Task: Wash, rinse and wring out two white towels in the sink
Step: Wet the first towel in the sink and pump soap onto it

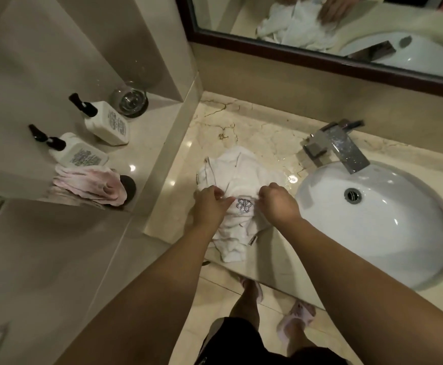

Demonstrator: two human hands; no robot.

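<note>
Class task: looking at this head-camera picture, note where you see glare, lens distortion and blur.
Head view: small glare spots on the marble counter and the sink bowl; wide-angle bending along the mirror frame and counter edge; slight softness on the faucet and frame corners.

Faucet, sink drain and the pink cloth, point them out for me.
faucet (342, 147): head view, on the flat chrome spout.
sink drain (352, 195): head view, on the metal ring.
pink cloth (88, 184): head view, on its folded middle.

Two pump bottles (108, 122) (79, 152), one glass (129, 99), one pink cloth (90, 184), one sink (389, 230), one tap (339, 144), two hands (209, 206) (278, 204).
</note>
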